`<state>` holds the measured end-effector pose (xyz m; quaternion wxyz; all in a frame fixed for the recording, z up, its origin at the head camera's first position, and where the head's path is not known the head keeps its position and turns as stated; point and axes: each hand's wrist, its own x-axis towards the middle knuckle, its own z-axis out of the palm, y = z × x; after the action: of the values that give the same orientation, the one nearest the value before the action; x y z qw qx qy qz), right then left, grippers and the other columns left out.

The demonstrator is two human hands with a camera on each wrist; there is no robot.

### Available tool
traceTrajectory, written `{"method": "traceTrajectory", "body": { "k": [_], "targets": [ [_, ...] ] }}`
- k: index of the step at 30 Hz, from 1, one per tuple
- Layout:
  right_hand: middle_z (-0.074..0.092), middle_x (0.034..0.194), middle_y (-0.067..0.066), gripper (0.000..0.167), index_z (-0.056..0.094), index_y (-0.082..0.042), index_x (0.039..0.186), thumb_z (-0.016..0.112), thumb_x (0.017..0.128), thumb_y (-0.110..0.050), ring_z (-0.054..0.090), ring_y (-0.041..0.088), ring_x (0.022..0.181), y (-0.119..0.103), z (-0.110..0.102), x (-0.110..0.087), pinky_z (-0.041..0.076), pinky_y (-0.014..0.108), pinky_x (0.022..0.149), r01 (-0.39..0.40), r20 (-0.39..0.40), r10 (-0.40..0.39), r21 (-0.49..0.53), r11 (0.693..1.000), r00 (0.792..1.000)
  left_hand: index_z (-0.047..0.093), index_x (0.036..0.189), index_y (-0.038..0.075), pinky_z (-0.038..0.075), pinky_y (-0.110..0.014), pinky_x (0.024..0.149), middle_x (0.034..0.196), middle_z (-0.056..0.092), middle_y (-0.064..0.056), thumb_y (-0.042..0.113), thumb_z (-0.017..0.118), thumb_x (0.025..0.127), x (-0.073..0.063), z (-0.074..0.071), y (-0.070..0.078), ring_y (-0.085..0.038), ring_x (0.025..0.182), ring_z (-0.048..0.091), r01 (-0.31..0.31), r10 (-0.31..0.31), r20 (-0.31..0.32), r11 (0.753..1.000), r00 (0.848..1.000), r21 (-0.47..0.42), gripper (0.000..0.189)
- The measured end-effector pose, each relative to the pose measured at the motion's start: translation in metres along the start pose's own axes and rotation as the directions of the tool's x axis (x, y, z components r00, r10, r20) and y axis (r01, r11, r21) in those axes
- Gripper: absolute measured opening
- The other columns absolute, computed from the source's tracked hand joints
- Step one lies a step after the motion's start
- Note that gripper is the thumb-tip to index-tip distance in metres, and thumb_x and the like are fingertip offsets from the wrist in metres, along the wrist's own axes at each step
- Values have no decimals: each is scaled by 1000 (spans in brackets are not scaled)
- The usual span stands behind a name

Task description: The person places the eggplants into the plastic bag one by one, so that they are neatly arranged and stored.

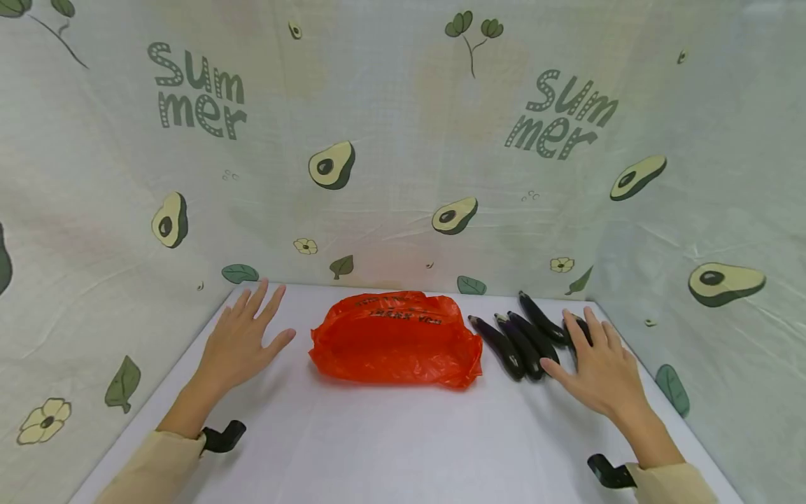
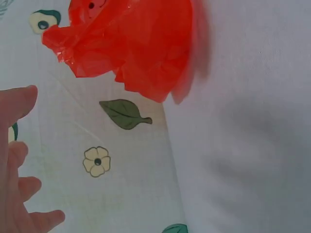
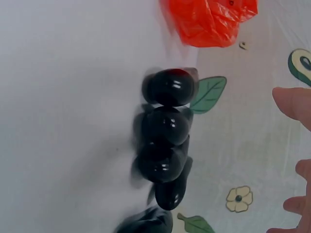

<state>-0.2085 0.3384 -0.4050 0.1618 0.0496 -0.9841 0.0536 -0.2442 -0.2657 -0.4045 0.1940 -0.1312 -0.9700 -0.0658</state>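
A crumpled red plastic bag (image 1: 397, 343) with dark print lies at the middle of the white table. To its right sit several dark purple eggplants (image 1: 500, 348), side by side with their stem ends pointing away; in the right wrist view their rounded ends (image 3: 172, 87) form a row. My left hand (image 1: 236, 343) is held to the left of the bag, fingers spread, holding nothing. Over the rightmost eggplants hovers my right hand (image 1: 601, 367), its fingers spread and partly hiding one of them. Thumb and fingertips of the right hand (image 3: 301, 109) show at that view's edge.
A pale cloth (image 1: 390, 140) printed with avocados, leaves and "summer" hangs behind and at both sides of the white table (image 1: 378, 448). Black curved pieces (image 1: 224, 436) are worn at both wrists, by the beige sleeves (image 1: 151, 469).
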Motion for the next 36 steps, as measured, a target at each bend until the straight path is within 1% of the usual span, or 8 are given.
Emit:
{"method": "traceTrajectory", "body": {
  "k": [4,7,10,14,20,27,31,36],
  "targets": [
    [17,169,34,104,20,-10,170,65,95,-67,26,63,145,-9,-2,6,42,85,91,5,24,-6,26,1000,1000,14,172,20,37,-75,112,176,15,-21,53,60,104,4,3,8,-56,152,28,15,-14,26,999,1000,-40,89],
    [16,169,34,104,18,-10,170,63,97,-68,26,62,145,-14,-3,10,43,84,91,7,52,-9,56,998,999,14,172,21,48,-74,101,176,16,-20,54,60,104,6,5,13,-54,151,31,30,-26,45,996,999,-79,88],
    [17,169,34,103,18,-10,170,62,97,-68,27,63,145,-18,-1,15,45,82,92,11,68,-16,78,997,998,14,172,23,54,-74,92,176,17,-19,55,58,105,7,7,17,-54,150,35,40,-32,54,989,998,-141,87],
    [19,168,34,101,19,-10,170,64,97,-65,30,64,143,-23,4,23,47,80,93,7,83,-16,107,994,996,16,172,26,51,-78,94,176,21,-16,54,58,105,11,13,21,-53,150,36,40,-26,61,970,998,-240,84],
    [22,167,34,100,20,-10,169,69,96,-58,35,66,140,-34,12,34,47,83,92,-36,125,17,151,988,992,20,172,28,45,-78,102,174,26,-13,53,60,105,16,23,25,-46,153,34,37,-8,79,925,997,-377,82],
    [26,164,35,97,21,-10,169,71,97,-52,38,63,140,-40,23,41,46,82,97,-54,149,25,196,979,988,24,171,30,44,-78,104,172,30,-11,46,64,105,21,27,38,-43,153,37,-3,51,90,882,995,-472,79],
    [31,161,36,96,23,-8,168,70,97,-52,43,62,138,-45,30,45,46,80,97,-43,149,11,211,977,989,28,170,29,47,-76,103,170,34,-10,39,68,104,23,27,43,-42,151,39,-27,77,84,874,993,-486,78],
    [33,160,37,94,26,-7,167,73,97,-46,45,61,137,-51,35,49,44,80,100,-54,158,17,233,971,987,36,167,26,54,-70,98,166,40,-10,34,72,101,26,30,49,-42,146,47,-65,107,63,880,992,-470,75]
  ]
}}
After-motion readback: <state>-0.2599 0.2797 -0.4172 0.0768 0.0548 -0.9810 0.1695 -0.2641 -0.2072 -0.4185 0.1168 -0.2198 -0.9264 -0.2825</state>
